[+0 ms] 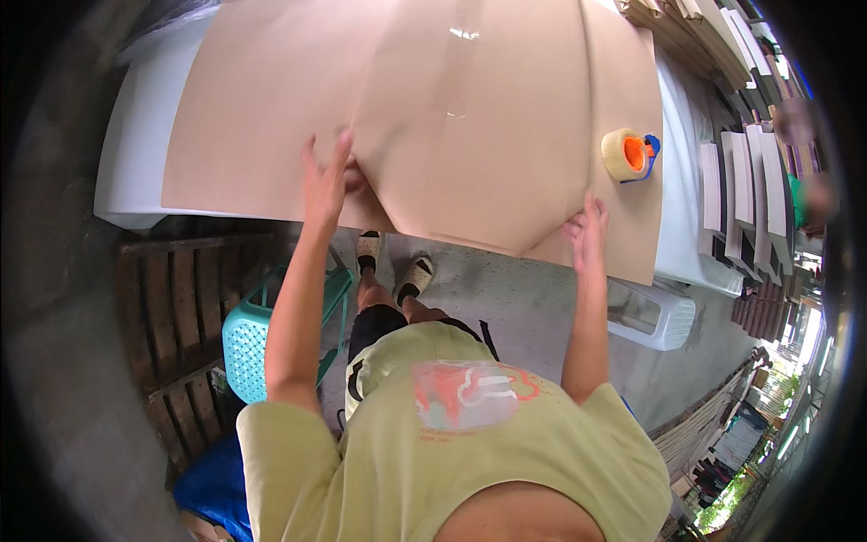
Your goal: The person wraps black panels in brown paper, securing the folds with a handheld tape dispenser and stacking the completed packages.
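A large sheet of brown kraft paper or thin cardboard (262, 117) covers the table in front of me and hangs slightly over its near edge. Its middle part is raised and folded into a long panel (488, 172), with a strip of clear tape along the centre. At the panel's left near corner, my left hand (330, 185) has its fingers apart, some partly tucked by the fold. My right hand (589, 233) closes its fingers at the panel's right near corner, on the sheet's edge. Farther right, a tape roll in a blue and orange dispenser (625, 155) lies on the sheet.
A white-covered table (144, 135) supports the sheet. Below its edge stand a green plastic stool (246, 348) at left and a white one (664, 316) at right. Wooden slatted pallets (185, 298) are on the left; stacked boards (745, 194) and blurred people are on the right.
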{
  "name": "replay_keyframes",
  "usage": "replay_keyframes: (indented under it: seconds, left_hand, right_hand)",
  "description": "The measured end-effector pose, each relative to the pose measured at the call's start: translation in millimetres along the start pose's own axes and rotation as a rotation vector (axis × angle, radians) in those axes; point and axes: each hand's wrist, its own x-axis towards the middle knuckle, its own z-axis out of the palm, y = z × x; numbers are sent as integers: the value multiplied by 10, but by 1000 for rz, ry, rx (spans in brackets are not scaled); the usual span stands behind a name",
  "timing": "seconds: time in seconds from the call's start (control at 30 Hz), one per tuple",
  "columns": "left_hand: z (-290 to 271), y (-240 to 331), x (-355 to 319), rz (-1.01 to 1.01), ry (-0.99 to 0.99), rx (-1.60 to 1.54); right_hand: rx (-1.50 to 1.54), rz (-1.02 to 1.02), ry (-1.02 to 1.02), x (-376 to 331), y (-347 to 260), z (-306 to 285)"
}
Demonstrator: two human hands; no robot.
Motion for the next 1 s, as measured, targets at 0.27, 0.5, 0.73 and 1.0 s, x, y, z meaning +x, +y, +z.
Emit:
replay_keyframes:
  seconds: [0.27,0.5,0.73,1.0]
  left_hand:
    - [281,-83,330,112,47,68]
    - [297,-289,208,180,149,196]
    - [-71,-505,-991,162,-338,487]
    - [422,1023,336,1183,-17,843]
  right_hand:
    - [79,98,-117,152,-14,-7]
    - [-128,24,-250,-554,127,181]
    - [-890,43,-447,-906,119,-643]
    - [-1068,-990,-542,72,-950,1211]
